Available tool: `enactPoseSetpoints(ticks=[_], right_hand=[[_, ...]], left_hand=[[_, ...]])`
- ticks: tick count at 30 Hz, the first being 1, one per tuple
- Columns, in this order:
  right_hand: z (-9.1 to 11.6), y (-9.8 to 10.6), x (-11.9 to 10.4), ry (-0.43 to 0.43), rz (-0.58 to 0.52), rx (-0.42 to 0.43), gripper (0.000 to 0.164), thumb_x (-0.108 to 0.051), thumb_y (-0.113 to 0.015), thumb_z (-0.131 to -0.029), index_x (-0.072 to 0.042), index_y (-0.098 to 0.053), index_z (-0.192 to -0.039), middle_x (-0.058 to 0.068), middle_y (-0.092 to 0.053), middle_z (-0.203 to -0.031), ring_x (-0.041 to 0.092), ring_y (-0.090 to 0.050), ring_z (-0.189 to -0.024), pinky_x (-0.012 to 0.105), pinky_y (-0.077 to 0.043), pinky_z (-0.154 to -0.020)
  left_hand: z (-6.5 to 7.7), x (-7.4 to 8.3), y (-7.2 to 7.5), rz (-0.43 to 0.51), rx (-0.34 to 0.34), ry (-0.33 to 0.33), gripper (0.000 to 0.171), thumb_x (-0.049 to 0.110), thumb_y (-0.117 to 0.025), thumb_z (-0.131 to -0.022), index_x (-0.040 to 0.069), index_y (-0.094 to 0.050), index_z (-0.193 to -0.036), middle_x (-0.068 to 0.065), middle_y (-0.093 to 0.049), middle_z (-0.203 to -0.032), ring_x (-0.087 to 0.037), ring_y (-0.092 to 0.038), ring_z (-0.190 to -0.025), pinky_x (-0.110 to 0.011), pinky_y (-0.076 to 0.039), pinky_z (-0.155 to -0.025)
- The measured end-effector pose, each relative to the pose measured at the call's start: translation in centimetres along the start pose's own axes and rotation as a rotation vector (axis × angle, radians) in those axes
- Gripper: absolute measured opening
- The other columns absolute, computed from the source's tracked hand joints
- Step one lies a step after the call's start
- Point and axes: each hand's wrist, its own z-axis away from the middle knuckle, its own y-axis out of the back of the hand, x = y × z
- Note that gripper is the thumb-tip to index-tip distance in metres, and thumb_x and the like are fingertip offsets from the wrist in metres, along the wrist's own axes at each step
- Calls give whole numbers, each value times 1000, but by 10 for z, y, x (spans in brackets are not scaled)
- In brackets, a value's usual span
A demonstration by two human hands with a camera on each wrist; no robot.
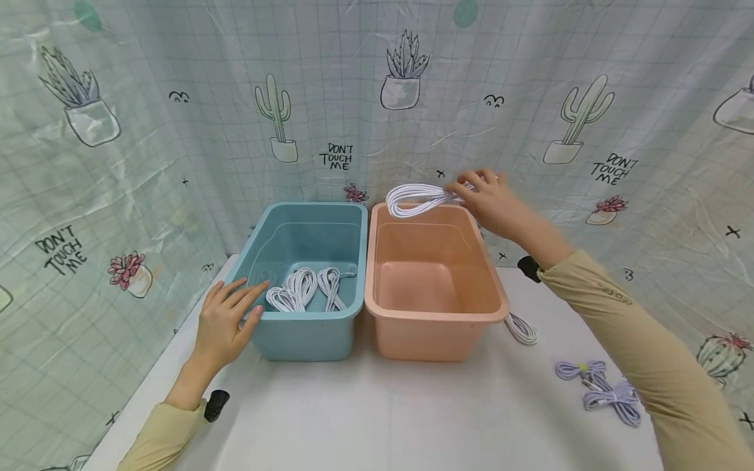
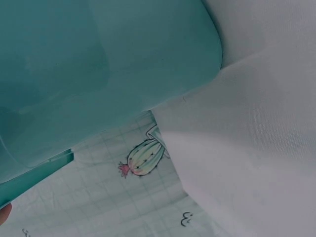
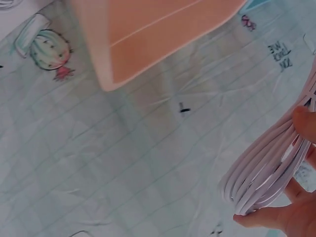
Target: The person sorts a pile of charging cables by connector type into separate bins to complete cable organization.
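A coiled white cable (image 1: 415, 199) is gripped in my right hand (image 1: 487, 201), held up over the back rim of the orange bin (image 1: 438, 317). In the right wrist view the cable's loops (image 3: 269, 168) stick out between thumb and fingers. My left hand (image 1: 226, 322) rests at the front left corner of the blue bin (image 1: 312, 316), its fingers extended over the rim. Inside the blue bin lie several bundled white cables (image 1: 302, 288). The orange bin's visible floor is bare. In the left wrist view the blue bin's outer wall (image 2: 123, 59) fills the upper left, with only a fingertip showing.
To the right of the orange bin, a white coiled cable (image 1: 521, 328) lies partly behind its corner. Farther right are tied pale cables (image 1: 611, 398) on the white table (image 1: 377, 418). A printed curtain (image 1: 330, 98) stands behind the bins and along both sides.
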Motion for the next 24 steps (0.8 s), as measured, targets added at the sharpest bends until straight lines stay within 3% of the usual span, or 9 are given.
enactPoseSetpoints(ticks=[7,11,16,18,24], right_hand=[[-27,-4,-27,114,-7,50,39,4,-47,-87,-18,-51,-119,9,-46,-114,31,-38,-111,61,-33,-82],[-40,-6,-43,143,-46,28,51,16,-39,-85,-19,-50,-120,8,-45,-118,29,-35,-117,66,-29,-86],[-57,-10,-61,168,-54,-19,64,25,-38,-76,-21,-49,-120,7,-44,-122,27,-32,-122,69,-26,-88],[-64,-12,-68,182,-58,-38,66,25,-42,-74,-21,-49,-121,6,-42,-123,27,-30,-125,71,-25,-89],[-80,-18,-87,234,-54,-87,49,8,-49,-85,-22,-49,-123,7,-41,-128,27,-26,-130,71,-23,-91]], left_hand=[[1,-1,-1,-1,11,-2,43,40,-37,-92,12,-62,-114,-14,-67,-98,-38,-52,-105,-57,-27,-98],[1,0,0,-1,-7,6,42,39,-39,-92,12,-61,-115,-14,-66,-99,-38,-52,-106,-58,-26,-99],[1,1,2,3,-32,17,41,37,-41,-90,11,-61,-115,-14,-66,-101,-38,-51,-108,-58,-24,-101],[1,2,2,4,-32,16,41,37,-41,-90,11,-61,-115,-14,-66,-101,-37,-51,-109,-58,-23,-101],[1,2,2,4,-20,11,43,40,-39,-91,11,-61,-115,-13,-66,-100,-38,-51,-108,-57,-24,-101]])
